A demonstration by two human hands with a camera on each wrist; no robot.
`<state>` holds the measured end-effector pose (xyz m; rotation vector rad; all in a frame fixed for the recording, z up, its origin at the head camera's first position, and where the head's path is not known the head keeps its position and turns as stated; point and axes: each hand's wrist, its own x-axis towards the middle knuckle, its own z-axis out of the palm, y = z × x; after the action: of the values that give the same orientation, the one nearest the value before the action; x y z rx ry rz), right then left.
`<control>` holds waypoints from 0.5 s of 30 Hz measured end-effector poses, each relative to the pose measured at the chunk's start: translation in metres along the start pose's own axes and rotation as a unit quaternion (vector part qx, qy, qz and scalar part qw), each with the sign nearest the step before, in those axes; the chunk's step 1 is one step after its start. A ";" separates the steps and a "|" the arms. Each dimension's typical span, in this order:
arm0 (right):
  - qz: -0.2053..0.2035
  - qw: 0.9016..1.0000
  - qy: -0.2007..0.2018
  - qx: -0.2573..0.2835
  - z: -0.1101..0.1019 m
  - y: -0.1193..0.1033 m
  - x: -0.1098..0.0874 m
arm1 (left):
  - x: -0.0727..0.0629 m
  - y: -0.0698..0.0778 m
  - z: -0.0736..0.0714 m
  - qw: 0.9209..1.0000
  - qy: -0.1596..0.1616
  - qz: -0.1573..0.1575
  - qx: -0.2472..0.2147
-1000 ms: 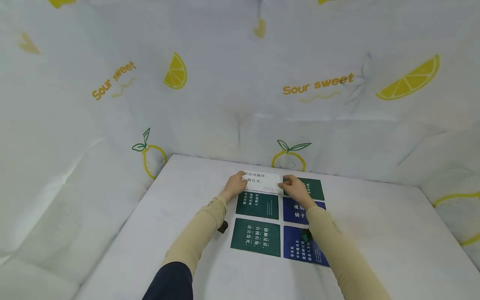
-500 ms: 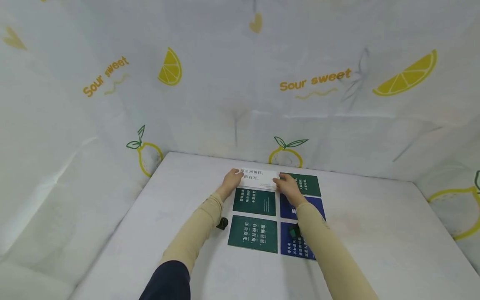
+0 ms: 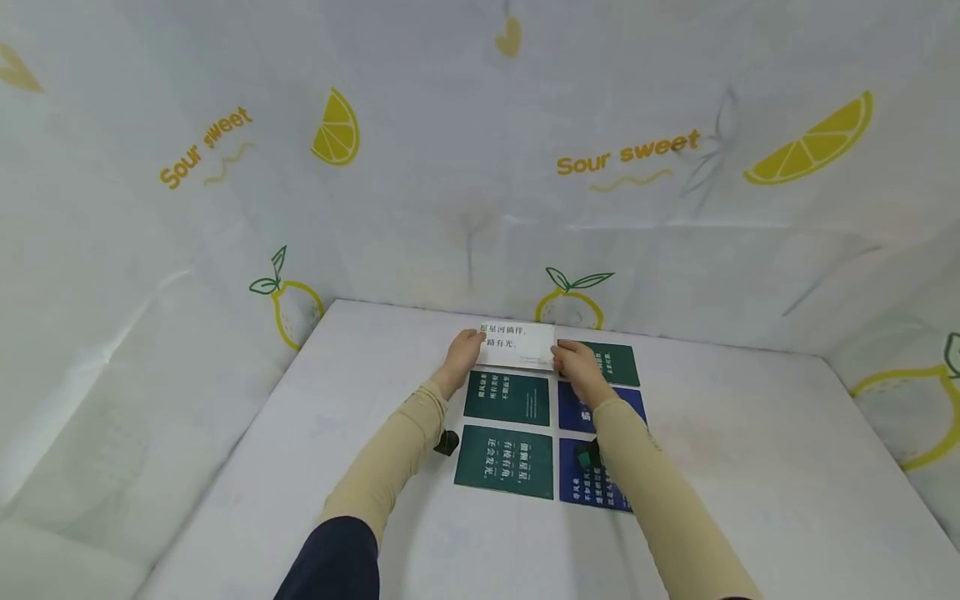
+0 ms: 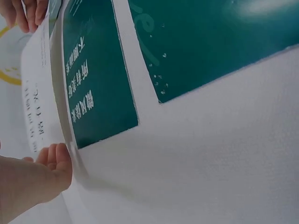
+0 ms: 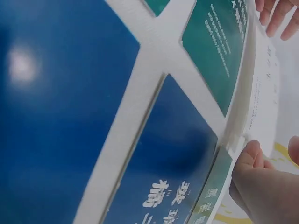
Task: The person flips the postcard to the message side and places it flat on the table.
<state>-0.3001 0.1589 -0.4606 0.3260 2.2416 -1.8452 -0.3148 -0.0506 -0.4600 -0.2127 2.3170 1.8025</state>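
Note:
A white card [image 3: 517, 347] printed with dark characters spans the space between my hands at the back of the table. My left hand [image 3: 461, 357] pinches its left end, and my right hand [image 3: 581, 368] its right end. In the left wrist view, the card's near edge stands up off the surface, with a shadowed gap beneath. Just in front of it lies a green card [image 3: 507, 400] with white writing. Below my right hand lies a blue card [image 3: 576, 408], and another green card [image 3: 620, 364] sticks out past that hand, partly covered.
Nearer on the white table [image 3: 750, 467] lie a green card [image 3: 504, 462] and a blue card [image 3: 592, 490], the blue one partly hidden by my right sleeve. White sheeting [image 3: 420, 200] with lemon prints rises behind and at the sides.
The white card has shifted slightly up and back in the head view, with both hands keeping hold of it. A strip of table now shows in front of it. The head view tilts slightly.

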 end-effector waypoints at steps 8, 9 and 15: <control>-0.031 0.999 0.027 0.029 0.002 -0.011 -0.007 | -0.005 0.012 0.002 0.999 0.023 0.034 -0.006; -0.034 0.999 0.030 0.030 0.002 -0.012 -0.007 | -0.006 0.012 0.002 0.999 0.025 0.037 -0.004; -0.051 0.998 0.036 0.028 0.004 -0.012 -0.010 | -0.008 0.010 0.004 0.997 0.044 0.060 -0.004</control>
<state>-0.2941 0.1523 -0.4473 0.2980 2.2983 -1.9805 -0.3095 -0.0447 -0.4495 -0.1593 2.4308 1.8949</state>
